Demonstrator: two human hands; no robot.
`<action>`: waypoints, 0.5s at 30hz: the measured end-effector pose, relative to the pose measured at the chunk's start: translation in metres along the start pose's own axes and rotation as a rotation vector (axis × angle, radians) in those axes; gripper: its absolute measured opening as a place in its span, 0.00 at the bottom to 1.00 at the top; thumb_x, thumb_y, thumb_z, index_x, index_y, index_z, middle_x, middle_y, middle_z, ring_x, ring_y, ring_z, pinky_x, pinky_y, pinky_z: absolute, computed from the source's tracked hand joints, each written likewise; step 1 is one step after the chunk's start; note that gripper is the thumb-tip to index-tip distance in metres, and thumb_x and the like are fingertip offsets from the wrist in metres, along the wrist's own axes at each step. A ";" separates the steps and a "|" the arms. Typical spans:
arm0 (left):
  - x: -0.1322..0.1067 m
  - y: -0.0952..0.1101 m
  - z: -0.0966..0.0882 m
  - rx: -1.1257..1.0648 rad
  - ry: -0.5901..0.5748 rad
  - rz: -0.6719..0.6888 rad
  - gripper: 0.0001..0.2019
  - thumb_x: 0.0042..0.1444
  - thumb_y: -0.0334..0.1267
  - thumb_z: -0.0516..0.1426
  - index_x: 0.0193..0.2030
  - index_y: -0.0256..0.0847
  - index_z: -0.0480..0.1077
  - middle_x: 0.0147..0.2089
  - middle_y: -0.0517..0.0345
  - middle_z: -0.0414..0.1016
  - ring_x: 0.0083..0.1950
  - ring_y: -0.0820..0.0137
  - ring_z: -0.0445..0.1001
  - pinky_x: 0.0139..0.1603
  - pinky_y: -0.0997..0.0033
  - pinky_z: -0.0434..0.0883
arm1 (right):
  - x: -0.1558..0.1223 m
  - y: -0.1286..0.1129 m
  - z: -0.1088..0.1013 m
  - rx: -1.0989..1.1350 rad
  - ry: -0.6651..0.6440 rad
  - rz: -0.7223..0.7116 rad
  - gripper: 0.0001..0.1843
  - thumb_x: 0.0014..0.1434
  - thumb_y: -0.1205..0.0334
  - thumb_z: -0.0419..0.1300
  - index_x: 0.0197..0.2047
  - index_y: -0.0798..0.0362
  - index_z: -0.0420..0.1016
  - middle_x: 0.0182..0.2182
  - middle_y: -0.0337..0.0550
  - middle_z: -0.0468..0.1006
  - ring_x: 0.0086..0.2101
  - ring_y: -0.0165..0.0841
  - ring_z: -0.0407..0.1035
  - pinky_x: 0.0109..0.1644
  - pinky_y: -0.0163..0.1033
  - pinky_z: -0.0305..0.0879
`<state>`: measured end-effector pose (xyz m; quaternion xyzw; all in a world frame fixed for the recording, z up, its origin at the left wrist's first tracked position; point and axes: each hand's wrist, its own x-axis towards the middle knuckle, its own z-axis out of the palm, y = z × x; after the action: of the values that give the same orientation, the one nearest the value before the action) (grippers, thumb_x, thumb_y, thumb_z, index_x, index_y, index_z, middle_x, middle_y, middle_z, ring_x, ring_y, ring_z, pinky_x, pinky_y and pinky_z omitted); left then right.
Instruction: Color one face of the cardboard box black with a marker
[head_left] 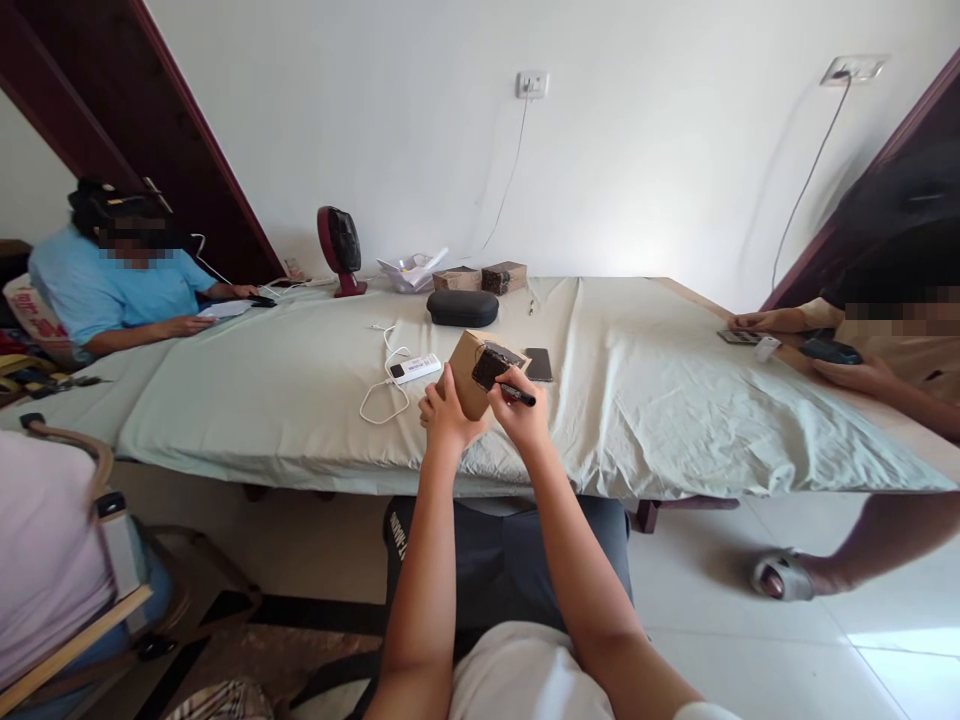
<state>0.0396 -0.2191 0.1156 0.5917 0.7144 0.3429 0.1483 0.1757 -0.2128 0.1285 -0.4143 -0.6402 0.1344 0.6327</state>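
White shirt [517, 665] — box [470, 370] in left grip [449, 416], marker [520, 395] in right grip [522, 414].

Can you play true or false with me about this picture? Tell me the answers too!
1. The left hand holds a brown cardboard box. True.
2. The right hand holds a slim black marker. True.
3. A black oval case sits inside the box. False: the case rests on the pale green tablecloth.
4. A dark red and black fan stands upright. True.
5. The wall is bright red. False: the wall is white.
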 end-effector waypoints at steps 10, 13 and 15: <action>-0.002 -0.013 -0.006 0.018 -0.010 0.184 0.66 0.40 0.27 0.72 0.84 0.58 0.46 0.78 0.35 0.49 0.79 0.27 0.47 0.72 0.18 0.53 | 0.009 -0.002 -0.020 0.125 0.175 0.039 0.05 0.60 0.57 0.61 0.34 0.48 0.72 0.26 0.36 0.72 0.27 0.32 0.64 0.34 0.38 0.61; 0.000 -0.026 -0.012 0.008 -0.020 0.271 0.65 0.42 0.28 0.72 0.84 0.57 0.45 0.78 0.36 0.50 0.80 0.29 0.48 0.74 0.23 0.55 | 0.012 0.002 -0.026 0.234 0.166 0.130 0.07 0.59 0.55 0.61 0.32 0.48 0.71 0.25 0.35 0.69 0.27 0.32 0.63 0.33 0.37 0.59; 0.001 -0.036 -0.017 -0.016 -0.036 0.340 0.65 0.43 0.29 0.72 0.84 0.58 0.43 0.78 0.38 0.49 0.80 0.32 0.49 0.76 0.27 0.56 | 0.014 0.008 -0.028 0.260 0.159 0.170 0.08 0.60 0.54 0.60 0.33 0.48 0.70 0.24 0.34 0.68 0.27 0.31 0.62 0.32 0.36 0.58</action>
<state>0.0022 -0.2256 0.1041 0.7087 0.5986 0.3582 0.1056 0.2068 -0.2080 0.1368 -0.3909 -0.5281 0.2359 0.7160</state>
